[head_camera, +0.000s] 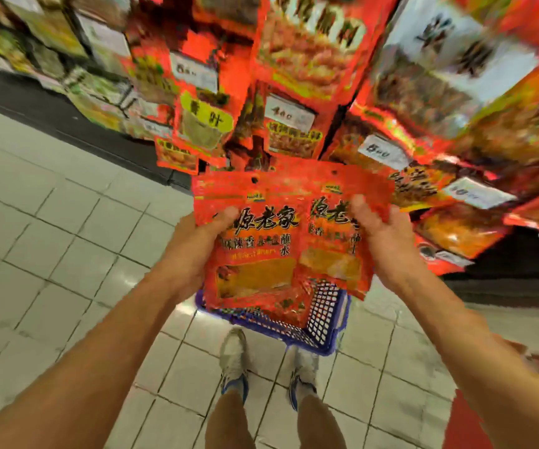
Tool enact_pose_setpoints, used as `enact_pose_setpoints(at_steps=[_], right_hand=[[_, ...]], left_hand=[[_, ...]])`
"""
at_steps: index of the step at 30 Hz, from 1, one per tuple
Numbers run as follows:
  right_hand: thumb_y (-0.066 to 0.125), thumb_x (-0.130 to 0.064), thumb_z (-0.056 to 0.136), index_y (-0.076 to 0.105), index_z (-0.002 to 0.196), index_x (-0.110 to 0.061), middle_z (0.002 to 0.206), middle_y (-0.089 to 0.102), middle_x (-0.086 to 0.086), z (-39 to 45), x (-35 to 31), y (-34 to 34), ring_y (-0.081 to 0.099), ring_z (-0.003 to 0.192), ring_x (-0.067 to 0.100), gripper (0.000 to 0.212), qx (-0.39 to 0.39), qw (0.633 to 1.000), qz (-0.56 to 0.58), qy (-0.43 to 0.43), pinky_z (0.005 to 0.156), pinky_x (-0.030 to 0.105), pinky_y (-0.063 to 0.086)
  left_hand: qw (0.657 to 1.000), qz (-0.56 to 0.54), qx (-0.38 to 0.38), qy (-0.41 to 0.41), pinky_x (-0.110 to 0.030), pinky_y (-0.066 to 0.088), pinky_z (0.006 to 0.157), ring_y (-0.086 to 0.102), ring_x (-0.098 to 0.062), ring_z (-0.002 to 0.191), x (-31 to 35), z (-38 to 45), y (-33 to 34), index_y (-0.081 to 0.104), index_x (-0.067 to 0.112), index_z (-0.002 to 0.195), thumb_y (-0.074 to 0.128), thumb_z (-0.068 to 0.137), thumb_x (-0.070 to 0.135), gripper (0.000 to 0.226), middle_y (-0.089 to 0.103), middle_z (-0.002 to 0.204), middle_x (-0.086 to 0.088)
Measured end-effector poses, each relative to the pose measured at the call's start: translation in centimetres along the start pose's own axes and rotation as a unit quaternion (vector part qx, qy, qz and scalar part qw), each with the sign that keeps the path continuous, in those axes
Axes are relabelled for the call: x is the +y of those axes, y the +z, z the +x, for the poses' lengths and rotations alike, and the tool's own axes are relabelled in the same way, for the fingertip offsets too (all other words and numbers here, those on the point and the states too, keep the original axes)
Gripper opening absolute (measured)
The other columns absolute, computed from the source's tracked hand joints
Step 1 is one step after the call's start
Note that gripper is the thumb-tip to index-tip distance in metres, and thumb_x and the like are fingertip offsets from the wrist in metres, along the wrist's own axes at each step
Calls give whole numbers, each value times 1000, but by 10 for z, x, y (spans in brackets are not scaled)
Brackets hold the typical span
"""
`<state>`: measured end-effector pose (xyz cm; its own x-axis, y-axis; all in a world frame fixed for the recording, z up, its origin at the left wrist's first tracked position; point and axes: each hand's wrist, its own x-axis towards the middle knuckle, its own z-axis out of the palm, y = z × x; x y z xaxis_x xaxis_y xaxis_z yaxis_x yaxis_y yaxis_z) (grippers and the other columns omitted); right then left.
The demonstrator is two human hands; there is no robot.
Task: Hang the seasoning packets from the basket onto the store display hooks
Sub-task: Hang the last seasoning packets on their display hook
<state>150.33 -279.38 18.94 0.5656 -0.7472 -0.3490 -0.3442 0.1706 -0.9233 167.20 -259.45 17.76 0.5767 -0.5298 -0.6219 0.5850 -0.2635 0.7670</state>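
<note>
Gripping glossy, flat red packets (255,241), both hands (197,251); lattice-walled basket (323,322), seemingly plastic.

Both hands hold red seasoning packets directly above the blue basket (323,319), which stands on the pale tiled floor (67,247). The left hand (197,251) grips the left packet (255,241) by its side edge, thumb across the front. The right hand (378,228) grips the right packet (329,228), which overlaps behind the left one. Each packet has a hang hole near its top. Beyond the basket, a display (294,92) hangs crowded with red packets and white price tags, too blurred to read. Two sneakers (234,361) stand just behind the basket.
</note>
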Motion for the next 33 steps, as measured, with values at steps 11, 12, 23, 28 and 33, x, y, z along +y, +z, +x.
enact_pose_setpoints(at_steps=[11,12,23,28,33], right_hand=[[64,-28,85,77,80,-47,75,73,-22,-127,-285,-71,65,71,-3,23,153,963,-8,-222,72,22,52],[65,-27,84,76,81,-48,77,74,-22,-137,-306,-78,65,72,-5,24,176,954,-1,-241,71,20,51],[73,-29,91,77,72,-41,72,76,-13,-184,-443,-163,71,70,8,24,312,882,57,-348,70,34,57],[72,-30,91,75,70,-26,72,76,-12,-174,-479,-206,72,68,8,22,341,860,82,-371,70,37,58],[73,-31,90,75,78,-21,80,78,-2,-157,-519,-249,76,79,21,15,334,870,114,-345,83,51,60]], left_hand=[[949,85,-137,271,-19,53,52,69,0,63,249,-153,74,78,44,81,71,86,35,12,76,77,16],[942,81,-152,289,-20,55,56,71,-2,69,269,-165,81,79,41,84,70,83,35,10,77,81,13],[896,42,-223,381,-35,59,53,77,-19,75,397,-250,175,80,31,87,68,94,35,15,80,88,-3],[885,10,-229,405,-32,60,59,77,-20,82,429,-268,226,72,19,110,69,94,33,22,80,93,-4],[882,7,-222,416,-38,61,61,77,-22,83,452,-273,273,71,19,108,71,92,36,23,80,93,-5]])
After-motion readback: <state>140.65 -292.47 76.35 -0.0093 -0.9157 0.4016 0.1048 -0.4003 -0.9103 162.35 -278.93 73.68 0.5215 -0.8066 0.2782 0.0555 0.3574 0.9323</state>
